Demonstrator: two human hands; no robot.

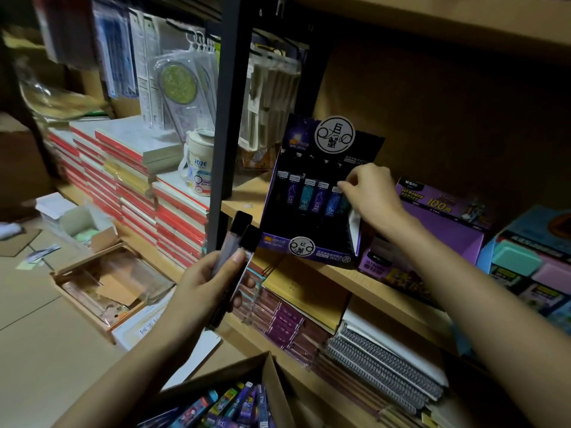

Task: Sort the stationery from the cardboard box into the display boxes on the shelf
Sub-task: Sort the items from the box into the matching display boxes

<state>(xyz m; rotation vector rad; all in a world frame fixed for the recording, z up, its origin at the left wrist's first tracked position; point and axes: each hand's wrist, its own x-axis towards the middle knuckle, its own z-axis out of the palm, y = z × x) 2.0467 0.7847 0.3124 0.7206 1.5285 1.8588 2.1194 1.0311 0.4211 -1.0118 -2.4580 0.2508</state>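
A dark purple display box (312, 248) stands on the wooden shelf (244, 199), with a row of slim blue and purple lead cases (309, 196) upright inside. My right hand (370, 193) pinches one lead case (341, 193) at the right end of that row. My left hand (213, 282) is held below and left of the display box, gripping a few slim dark-capped lead cases (238, 242). At the bottom edge sits the open cardboard box (268, 375) holding several colourful stationery packs (228, 406).
A purple display box (445, 217) and a blue eraser box (531, 251) stand to the right on the same shelf. Notebooks (386, 372) fill the shelf below. A black upright post (227, 118) splits the shelving; red-edged book stacks (129, 186) lie left. A wooden tray (105, 282) sits on the floor.
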